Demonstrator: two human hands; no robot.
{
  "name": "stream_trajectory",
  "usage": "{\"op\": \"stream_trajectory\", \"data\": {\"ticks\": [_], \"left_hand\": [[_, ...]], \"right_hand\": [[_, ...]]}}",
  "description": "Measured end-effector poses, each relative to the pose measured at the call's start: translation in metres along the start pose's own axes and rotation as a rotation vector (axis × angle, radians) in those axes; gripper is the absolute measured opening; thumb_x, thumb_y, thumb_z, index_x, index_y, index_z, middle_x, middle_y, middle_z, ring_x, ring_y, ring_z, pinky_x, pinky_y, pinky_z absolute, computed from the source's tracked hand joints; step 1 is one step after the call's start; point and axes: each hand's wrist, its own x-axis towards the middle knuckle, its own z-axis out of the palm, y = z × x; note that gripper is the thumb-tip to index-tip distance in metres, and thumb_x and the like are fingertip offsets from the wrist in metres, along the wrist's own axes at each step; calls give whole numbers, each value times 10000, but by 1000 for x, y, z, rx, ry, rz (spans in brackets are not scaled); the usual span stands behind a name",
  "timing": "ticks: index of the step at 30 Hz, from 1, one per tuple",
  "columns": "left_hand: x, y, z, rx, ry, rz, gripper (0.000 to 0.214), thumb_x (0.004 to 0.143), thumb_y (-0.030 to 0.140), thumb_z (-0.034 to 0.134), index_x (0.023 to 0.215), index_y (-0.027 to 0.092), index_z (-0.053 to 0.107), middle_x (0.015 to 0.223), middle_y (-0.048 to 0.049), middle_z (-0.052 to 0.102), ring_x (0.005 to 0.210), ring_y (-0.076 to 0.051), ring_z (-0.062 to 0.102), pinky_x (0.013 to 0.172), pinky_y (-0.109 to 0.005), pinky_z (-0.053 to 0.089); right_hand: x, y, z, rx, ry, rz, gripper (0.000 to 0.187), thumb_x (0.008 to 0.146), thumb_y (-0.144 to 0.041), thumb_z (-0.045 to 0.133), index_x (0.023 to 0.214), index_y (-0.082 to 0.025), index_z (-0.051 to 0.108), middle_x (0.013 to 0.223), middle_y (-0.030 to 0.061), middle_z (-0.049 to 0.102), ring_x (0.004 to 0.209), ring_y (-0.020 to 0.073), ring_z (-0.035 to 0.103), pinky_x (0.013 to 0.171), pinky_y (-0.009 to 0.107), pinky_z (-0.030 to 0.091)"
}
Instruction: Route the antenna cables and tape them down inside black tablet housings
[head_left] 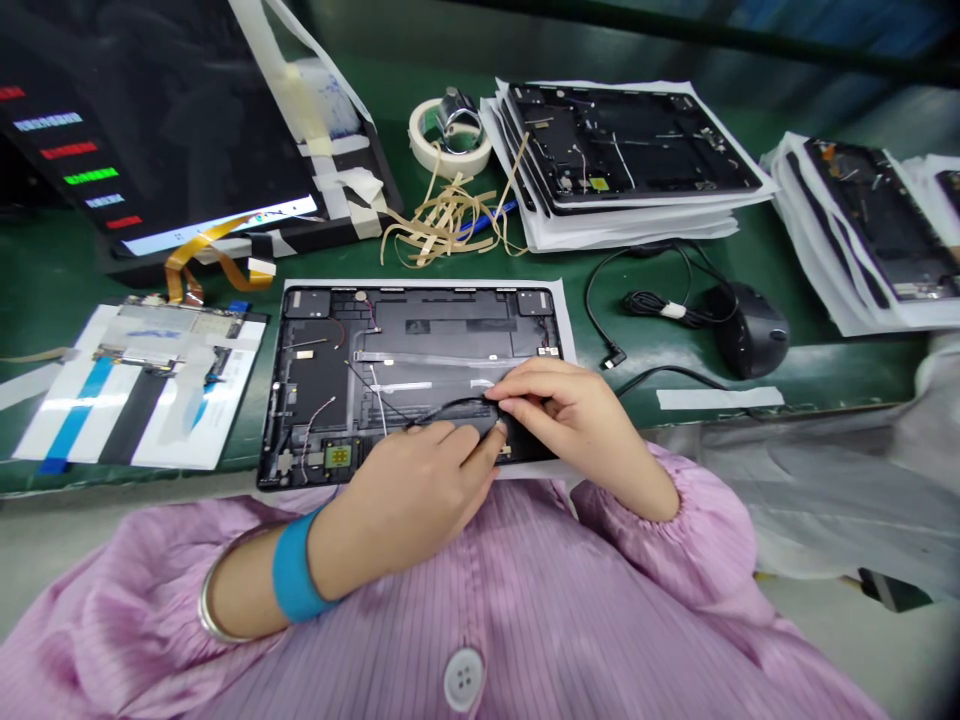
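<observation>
A black tablet back housing [450, 335] lies open-side up in front of me, with thin wires, clear tape strips and small parts inside it. Over its lower half curves a short black cable [457, 402]. My right hand [581, 410] pinches one end of this cable between thumb and forefinger. My left hand [420, 490], a blue band at its wrist, is closed low over the housing where the cable's other end runs beneath its fingers. Its fingertips come close to the right thumb, and what they grip is partly hidden.
A lit screen [187, 130] joins by orange flex cables [199, 260] to a taped board [161, 340] on the left. Behind are a tape roll [427, 150], tan strips [450, 220] and stacked housings [637, 150]. A black mouse [750, 330] and its cable sit right.
</observation>
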Motion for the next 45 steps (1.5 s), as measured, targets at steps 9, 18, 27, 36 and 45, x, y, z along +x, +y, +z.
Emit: {"op": "stream_trajectory", "data": {"ticks": [9, 18, 27, 36, 45], "left_hand": [[-2, -1, 0, 6, 21, 45, 316, 869, 248, 536, 1134, 97, 618, 661, -1, 552, 578, -170, 548, 459, -309, 400], [-4, -2, -1, -21, 40, 56, 284, 873, 254, 538, 1094, 95, 620, 649, -3, 552, 580, -170, 528, 440, -306, 363], [12, -27, -25, 19, 2, -351, 248, 886, 320, 512, 1038, 170, 639, 1017, -97, 661, 960, -286, 580, 793, -439, 429], [30, -48, -31, -370, -98, -470, 222, 881, 322, 532, 985, 240, 711, 942, 4, 727, 826, -173, 651, 739, -295, 471], [38, -57, -29, -514, -154, -609, 202, 831, 312, 563, 996, 222, 636, 605, 58, 601, 490, -95, 518, 511, -229, 386]], "right_hand": [[10, 5, -3, -1, -11, 32, 130, 781, -51, 615, 812, -161, 678, 920, 9, 532, 579, 51, 451, 565, 220, 422], [15, 5, -6, 13, -53, 64, 98, 776, -72, 637, 787, -162, 676, 850, -4, 549, 592, 61, 464, 576, 220, 410], [14, 5, -6, -14, -47, 48, 95, 788, -86, 627, 787, -172, 668, 856, -2, 563, 614, 74, 491, 603, 232, 430], [-27, -2, -2, -235, 240, -55, 186, 868, -155, 541, 1036, -190, 614, 994, 68, 606, 883, 175, 565, 776, 338, 482], [-50, 4, 13, -529, 82, -238, 264, 875, -208, 543, 1119, -145, 623, 1006, 111, 626, 908, 214, 537, 749, 371, 451]]}}
